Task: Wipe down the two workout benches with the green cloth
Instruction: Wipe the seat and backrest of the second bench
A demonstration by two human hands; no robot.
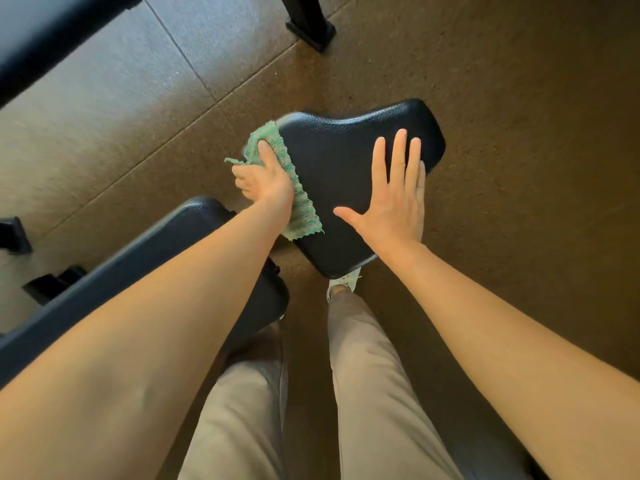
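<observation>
The L hand (261, 180) pressed the green cloth (287, 174) against the left edge of the black seat pad (332, 174), thumb on top of the cloth, the other fingers (242, 174) curled over the pad's edge w/ cloth bunched under them, so gripping the cloth. The cloth lay partly on the pad's top surface along that edge, its lower end reaching toward the pad's near corner, its upper end hanging off the side. The R hand (394, 199) lay flat on the pad's right half, palm down, fingers spread wide & straight, thumb out to the left, holding nothing; the little finger sat at the pad's right edge. The two hands were apart, w/ bare pad between them.

The long black back pad (114, 271) of the same bench ran off to the lower left, mostly behind the L forearm. A second black pad (52, 39) crossed the upper-left corner, blurred. A black frame foot (310, 29) stood on the brown speckled floor (519, 98) near the top. Beige trousers (374, 393) & a white shoe (346, 280) showed below the seat pad.
</observation>
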